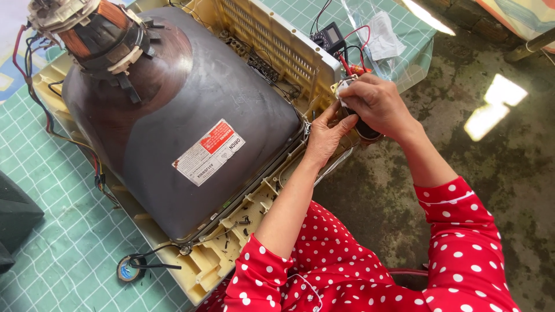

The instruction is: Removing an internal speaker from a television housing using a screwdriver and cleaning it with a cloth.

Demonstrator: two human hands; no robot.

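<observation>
Fingers of the right hand (378, 104) pinch a small white part (344, 86), probably a connector, at the corner of the cream television frame (289, 49). Left hand (325, 137) fingers press together against that corner, beside the grey picture tube (191, 115).

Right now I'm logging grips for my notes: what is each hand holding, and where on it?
The right hand pinches a small white part at its top. The left hand touches the television frame corner; a grip cannot be told.

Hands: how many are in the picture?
2. The left hand rests at the corner of the cream television casing; the right hand, just above it, grips a small part with wires. No other person's hands show.
</observation>
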